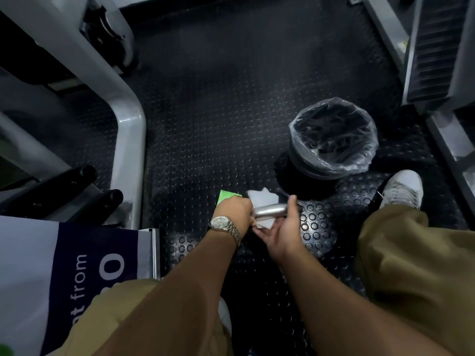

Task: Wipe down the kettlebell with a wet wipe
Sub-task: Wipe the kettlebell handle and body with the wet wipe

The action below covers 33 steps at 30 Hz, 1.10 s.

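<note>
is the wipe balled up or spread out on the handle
Spread out: the white wipe shows both above and below the silver kettlebell handle, draped round it between the left hand and right hand.
</note>
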{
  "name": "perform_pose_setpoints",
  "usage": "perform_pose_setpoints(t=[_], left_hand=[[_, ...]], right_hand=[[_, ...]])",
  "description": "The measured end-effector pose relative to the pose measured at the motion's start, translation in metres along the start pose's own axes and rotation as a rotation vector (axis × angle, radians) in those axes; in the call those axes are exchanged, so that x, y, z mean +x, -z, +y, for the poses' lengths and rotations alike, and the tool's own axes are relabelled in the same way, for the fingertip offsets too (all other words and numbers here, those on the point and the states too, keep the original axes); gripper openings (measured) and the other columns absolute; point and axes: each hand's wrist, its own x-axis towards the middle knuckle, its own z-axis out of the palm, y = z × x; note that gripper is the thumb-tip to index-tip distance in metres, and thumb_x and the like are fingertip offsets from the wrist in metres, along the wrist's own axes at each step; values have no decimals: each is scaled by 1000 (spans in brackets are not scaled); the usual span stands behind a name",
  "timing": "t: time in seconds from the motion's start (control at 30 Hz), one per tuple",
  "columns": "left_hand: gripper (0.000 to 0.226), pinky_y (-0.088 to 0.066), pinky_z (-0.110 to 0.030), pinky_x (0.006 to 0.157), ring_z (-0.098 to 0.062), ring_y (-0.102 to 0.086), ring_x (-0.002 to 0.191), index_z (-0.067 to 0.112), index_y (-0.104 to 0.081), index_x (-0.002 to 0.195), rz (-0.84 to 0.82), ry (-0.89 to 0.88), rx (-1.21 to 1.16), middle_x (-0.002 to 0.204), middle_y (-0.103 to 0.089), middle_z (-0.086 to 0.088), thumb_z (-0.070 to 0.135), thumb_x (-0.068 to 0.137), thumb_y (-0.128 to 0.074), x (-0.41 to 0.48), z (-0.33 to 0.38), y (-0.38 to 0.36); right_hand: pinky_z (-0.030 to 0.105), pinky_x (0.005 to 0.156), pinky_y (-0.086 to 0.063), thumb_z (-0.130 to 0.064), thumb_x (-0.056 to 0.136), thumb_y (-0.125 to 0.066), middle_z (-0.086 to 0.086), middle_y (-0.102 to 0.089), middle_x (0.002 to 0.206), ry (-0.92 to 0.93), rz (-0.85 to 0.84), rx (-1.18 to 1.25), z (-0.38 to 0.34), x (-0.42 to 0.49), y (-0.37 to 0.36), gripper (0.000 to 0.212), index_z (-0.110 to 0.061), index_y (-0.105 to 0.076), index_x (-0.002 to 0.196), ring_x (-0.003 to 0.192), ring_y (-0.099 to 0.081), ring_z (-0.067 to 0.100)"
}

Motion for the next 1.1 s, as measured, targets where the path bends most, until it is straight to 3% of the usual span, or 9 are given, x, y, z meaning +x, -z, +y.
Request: perform_pose_setpoints(t=[0.1, 0.27, 0.47, 0.63, 0.83, 0.9, 1.0, 1.1], left_hand=[[27, -55, -32, 80, -25, -69, 91, 21, -77, 109, -25, 8, 2, 99, -72, -5, 40, 89, -74, 0, 1, 3], [24, -56, -33, 84, -26, -69, 93, 21, -77, 106, -58, 15, -32, 100, -71, -6, 37, 88, -75, 1, 1, 3], [26, -54, -33, 80, -26, -69, 91, 19, -76, 106, 8, -7, 5, 99, -72, -6, 39, 91, -73, -2, -1, 0], [26, -55, -33, 82, -27, -69, 94, 21, -76, 108, -36, 2, -15, 101, -72, -7, 39, 88, -75, 1, 0, 1], [22, -51, -29, 74, -26, -69, 89, 21, -77, 102, 12, -16, 13, 96, -71, -4, 39, 89, -73, -2, -3, -2], [24, -54, -31, 78, -25, -69, 90, 21, -77, 103, -8, -3, 5, 97, -72, -4, 40, 88, -75, 0, -2, 0], [27, -57, -33, 86, -25, -69, 95, 24, -76, 107, -47, 35, -45, 100, -72, -4, 40, 86, -78, -3, -1, 9], [23, -57, -30, 85, -18, -69, 93, 30, -76, 102, -32, 118, -184, 98, -73, 4, 39, 82, -82, -9, -4, 4]], right_hand=[[55, 108, -48, -83, 87, -46, 0, -75, 109, -35, -51, -58, 1, -4, 1, 73, -20, -63, 120, 114, -67, 32], [45, 97, -56, -91, 79, -45, 12, -75, 118, 51, 173, 163, -12, 11, 9, 97, -14, -62, 136, 111, -70, 33], [54, 108, -47, -86, 85, -44, 4, -80, 106, -19, -43, -158, 0, -5, 3, 81, -19, -67, 124, 114, -69, 34], [43, 92, -58, -97, 68, -46, 10, -75, 121, 28, 169, 82, -13, 9, 9, 107, -17, -61, 137, 112, -70, 32], [56, 108, -48, -82, 86, -47, 5, -73, 117, -8, -15, -112, 2, -10, -4, 71, -24, -62, 123, 112, -69, 33], [55, 107, -49, -84, 85, -46, 6, -76, 112, 6, 9, -66, -2, -9, 0, 78, -20, -63, 126, 111, -70, 33], [46, 94, -57, -93, 75, -47, 11, -74, 121, 32, 112, 88, -12, -2, 3, 101, -15, -59, 138, 112, -70, 32], [52, 100, -54, -88, 79, -52, 6, -66, 131, 14, 65, 79, -11, -3, 4, 92, -19, -55, 140, 117, -66, 35]])
